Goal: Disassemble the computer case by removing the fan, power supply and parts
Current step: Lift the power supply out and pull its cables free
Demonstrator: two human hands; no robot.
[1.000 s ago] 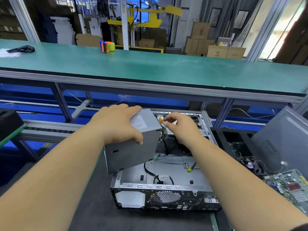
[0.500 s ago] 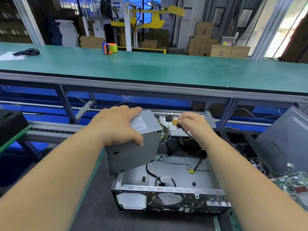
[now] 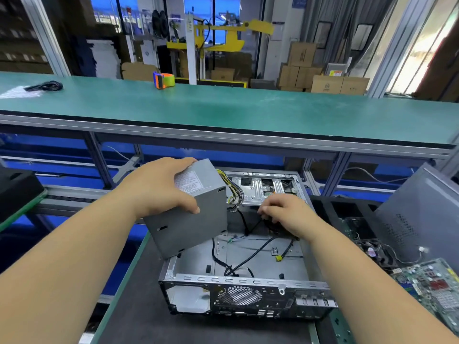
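Observation:
An open grey computer case (image 3: 248, 279) lies on the dark mat in front of me, its perforated rear panel facing me. My left hand (image 3: 159, 187) grips the top of the grey power supply (image 3: 196, 214), which is lifted and tilted over the case's left side. A bundle of yellow and black wires (image 3: 232, 192) still runs from the supply into the case. My right hand (image 3: 283, 209) is down inside the case, fingers curled on black cables (image 3: 253, 227). More black cables and a small yellow connector (image 3: 278, 257) lie on the case floor.
A removed green motherboard (image 3: 432, 286) and a tangle of parts lie at the right, beside a leaning grey side panel (image 3: 422, 214). A raised green shelf (image 3: 223, 112) crosses behind the case, carrying an orange tape dispenser (image 3: 164, 79) and a black cord (image 3: 44, 86). A black object (image 3: 17, 189) sits far left.
My right hand let go of the yellow connector it held up near the supply and dropped lower into the case onto black cables. The left hand keeps the supply raised.

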